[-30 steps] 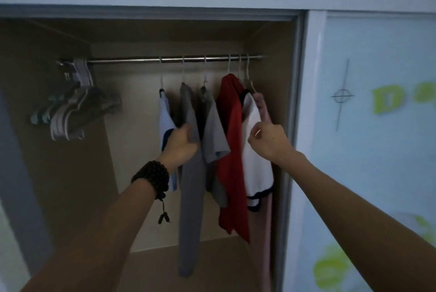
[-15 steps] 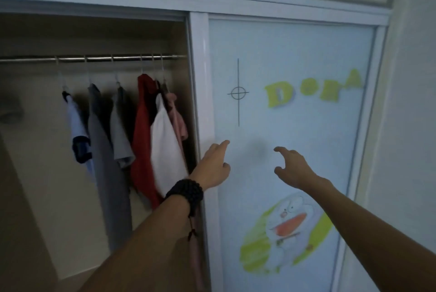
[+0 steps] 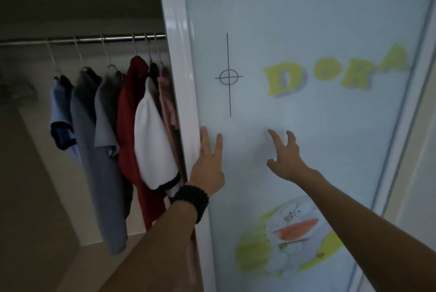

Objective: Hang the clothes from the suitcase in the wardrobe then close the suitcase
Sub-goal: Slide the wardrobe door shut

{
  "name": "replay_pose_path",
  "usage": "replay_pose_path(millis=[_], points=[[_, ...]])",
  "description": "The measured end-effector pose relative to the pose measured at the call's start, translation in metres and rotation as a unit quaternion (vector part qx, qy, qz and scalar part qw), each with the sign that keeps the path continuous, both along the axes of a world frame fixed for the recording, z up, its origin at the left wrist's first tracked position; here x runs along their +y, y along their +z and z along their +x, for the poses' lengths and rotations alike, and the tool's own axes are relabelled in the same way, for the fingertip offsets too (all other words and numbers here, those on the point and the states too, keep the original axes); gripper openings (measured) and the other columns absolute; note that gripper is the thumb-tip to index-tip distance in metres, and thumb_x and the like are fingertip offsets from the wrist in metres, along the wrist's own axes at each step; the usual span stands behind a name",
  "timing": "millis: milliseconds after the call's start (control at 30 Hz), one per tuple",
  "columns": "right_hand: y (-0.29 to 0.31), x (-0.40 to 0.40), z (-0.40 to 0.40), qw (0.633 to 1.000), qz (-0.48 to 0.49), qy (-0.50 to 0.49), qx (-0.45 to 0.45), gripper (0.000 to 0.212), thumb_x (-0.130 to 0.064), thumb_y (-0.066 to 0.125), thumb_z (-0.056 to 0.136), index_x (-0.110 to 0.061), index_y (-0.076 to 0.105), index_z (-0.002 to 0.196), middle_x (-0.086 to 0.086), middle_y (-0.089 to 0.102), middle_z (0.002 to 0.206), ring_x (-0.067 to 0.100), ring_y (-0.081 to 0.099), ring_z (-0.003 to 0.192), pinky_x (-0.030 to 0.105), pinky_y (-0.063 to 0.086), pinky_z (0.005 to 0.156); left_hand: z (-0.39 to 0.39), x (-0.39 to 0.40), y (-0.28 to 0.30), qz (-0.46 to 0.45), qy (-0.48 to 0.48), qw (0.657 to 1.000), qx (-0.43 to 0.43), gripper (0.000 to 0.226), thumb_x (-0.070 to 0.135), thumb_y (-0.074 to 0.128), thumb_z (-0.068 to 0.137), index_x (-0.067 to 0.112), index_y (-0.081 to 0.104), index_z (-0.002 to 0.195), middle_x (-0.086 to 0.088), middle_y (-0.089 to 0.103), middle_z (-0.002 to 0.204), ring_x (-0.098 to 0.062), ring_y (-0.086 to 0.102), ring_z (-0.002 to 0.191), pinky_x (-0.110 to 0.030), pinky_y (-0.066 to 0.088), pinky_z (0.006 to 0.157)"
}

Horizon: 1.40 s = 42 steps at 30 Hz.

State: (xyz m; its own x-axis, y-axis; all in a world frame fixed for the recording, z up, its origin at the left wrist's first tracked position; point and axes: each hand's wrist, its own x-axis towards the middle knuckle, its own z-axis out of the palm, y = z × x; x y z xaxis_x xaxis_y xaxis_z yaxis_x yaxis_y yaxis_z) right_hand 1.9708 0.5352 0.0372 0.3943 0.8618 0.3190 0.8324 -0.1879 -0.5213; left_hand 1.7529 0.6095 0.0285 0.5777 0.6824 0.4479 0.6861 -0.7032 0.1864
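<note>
the clothes (image 3: 132,126) hang in a row on hangers from the rail (image 3: 94,39) inside the wardrobe (image 3: 28,173), bunched toward its right side, a white top nearest the sliding door (image 3: 306,138). the suitcase is not in view. the left hand (image 3: 207,166) lies with straight fingers at the door's white edge frame, touching it, holding nothing. the right hand (image 3: 286,157) spreads its fingers, tips bent, at the frosted panel; contact cannot be told for sure. the step looks like sliding the door across the opening. to do it well the person should push evenly with both palms along the track, not inward against the panel, and watch that the white sleeve and pink garment beside the frame do not catch.
</note>
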Motion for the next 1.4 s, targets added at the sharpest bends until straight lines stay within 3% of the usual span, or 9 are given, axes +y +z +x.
replay_pose_path(millis=[67, 200, 433, 567, 667, 767, 867, 1167, 1400], points=[[0.000, 0.006, -0.005, 1.000, 0.010, -0.021, -0.011, 0.091, -0.015, 0.061, 0.084, -0.041, 0.004, 0.150, 0.014, -0.017, 0.156, 0.045, 0.006, 0.142, 0.055, 0.029, 0.107, 0.004, -0.001, 0.001, 0.011, 0.035, 0.999, 0.012, 0.101, -0.003, 0.054, 0.082, 0.016, -0.015, 0.152, -0.017, -0.042, 0.149, -0.032, 0.042, 0.129, -0.021, 0.039, 0.059], [-0.001, 0.018, -0.018, 0.999, -0.002, -0.024, -0.035, 0.095, -0.014, 0.062, 0.081, -0.044, 0.002, 0.149, 0.012, -0.022, 0.155, 0.044, 0.003, 0.141, 0.056, 0.033, 0.104, -0.007, 0.001, -0.005, 0.038, 0.104, 0.993, 0.027, 0.097, -0.003, 0.051, 0.080, 0.009, -0.011, 0.153, -0.021, -0.039, 0.150, -0.033, 0.025, 0.143, -0.018, 0.044, 0.064], [-0.003, 0.033, -0.050, 0.996, 0.015, -0.017, -0.082, 0.098, -0.015, 0.064, 0.080, -0.044, 0.000, 0.149, 0.011, -0.025, 0.155, 0.044, -0.002, 0.143, 0.058, 0.036, 0.102, -0.063, 0.008, -0.008, 0.049, 0.150, 0.987, 0.030, 0.096, -0.003, 0.048, 0.079, 0.011, -0.011, 0.153, -0.020, -0.038, 0.151, -0.028, 0.044, 0.129, -0.017, 0.037, 0.058], [-0.009, 0.047, -0.087, 0.994, 0.036, -0.010, -0.104, 0.097, -0.020, 0.066, 0.083, -0.046, 0.000, 0.148, 0.012, -0.026, 0.154, 0.044, -0.004, 0.143, 0.059, 0.033, 0.102, -0.110, 0.016, -0.007, 0.059, 0.186, 0.980, 0.047, 0.094, 0.002, 0.048, 0.081, 0.011, -0.012, 0.153, -0.022, -0.036, 0.151, -0.031, 0.028, 0.143, -0.015, 0.042, 0.067], [-0.015, 0.057, -0.122, 0.989, 0.054, -0.016, -0.138, 0.097, -0.023, 0.067, 0.084, -0.044, -0.001, 0.149, 0.016, -0.022, 0.155, 0.045, -0.002, 0.143, 0.059, 0.033, 0.102, -0.147, 0.021, -0.004, 0.050, 0.201, 0.977, 0.050, 0.095, 0.002, 0.049, 0.082, 0.014, -0.013, 0.153, -0.020, -0.038, 0.150, -0.031, 0.042, 0.132, -0.019, 0.038, 0.059], [-0.022, 0.067, -0.164, 0.984, 0.061, -0.002, -0.165, 0.094, -0.024, 0.064, 0.086, -0.043, -0.002, 0.150, 0.017, -0.021, 0.156, 0.046, -0.001, 0.143, 0.059, 0.032, 0.104, -0.195, 0.028, -0.004, 0.058, 0.243, 0.965, 0.073, 0.090, 0.003, 0.046, 0.087, 0.013, -0.014, 0.153, -0.023, -0.036, 0.151, -0.028, 0.059, 0.106, -0.020, 0.035, 0.057], [-0.025, 0.077, -0.198, 0.979, 0.075, 0.005, -0.192, 0.094, -0.022, 0.062, 0.086, -0.046, -0.002, 0.149, 0.012, -0.022, 0.156, 0.045, -0.002, 0.143, 0.061, 0.033, 0.102, -0.240, 0.035, -0.004, 0.047, 0.250, 0.965, 0.065, 0.093, 0.002, 0.047, 0.084, 0.015, -0.012, 0.153, -0.018, -0.040, 0.150, -0.025, 0.060, 0.092, -0.022, 0.038, 0.057], [-0.024, 0.109, -0.350, 0.976, 0.092, 0.011, -0.195, 0.097, -0.013, 0.061, 0.080, -0.045, 0.004, 0.150, 0.009, -0.020, 0.157, 0.045, -0.005, 0.142, 0.056, 0.052, 0.084, -0.396, 0.065, 0.001, 0.052, 0.238, 0.968, 0.056, 0.094, 0.002, 0.048, 0.082, 0.015, -0.011, 0.154, -0.019, -0.040, 0.150, -0.028, 0.055, 0.111, -0.021, 0.039, 0.061], [-0.026, 0.133, -0.478, 0.974, 0.099, 0.039, -0.202, 0.099, -0.005, 0.058, 0.071, -0.040, 0.013, 0.151, 0.017, -0.011, 0.158, 0.052, 0.003, 0.137, 0.053, 0.051, 0.079, -0.529, 0.096, -0.006, 0.055, 0.236, 0.968, 0.066, 0.096, 0.004, 0.049, 0.079, 0.011, -0.012, 0.153, -0.024, -0.039, 0.148, -0.034, 0.044, 0.130, -0.021, 0.046, 0.076]])
